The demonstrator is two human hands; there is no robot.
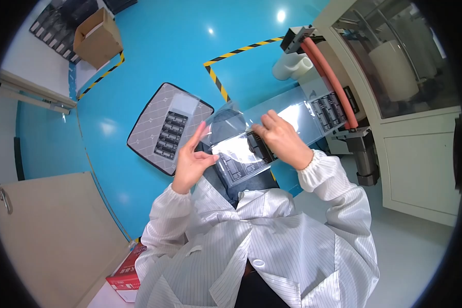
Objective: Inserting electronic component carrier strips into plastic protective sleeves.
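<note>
A clear plastic film with black printed panels stretches across my lap. It bends upward near its far edge, and glare hides part of the print. My left hand holds the film's left edge, thumb lying on the sheet and index finger stretched along its raised part. The other left fingers are partly hidden. Toward the right, my right hand pinches the film with its fingers curled. Beyond my left hand, a similar printed clear piece lies on a grey patterned pad with a dark rim.
At the right, the film runs to an orange-red roller on a beige machine. White rolls stand behind it. Yellow-black tape marks the blue floor. A cardboard box is far left; a red box stands near left.
</note>
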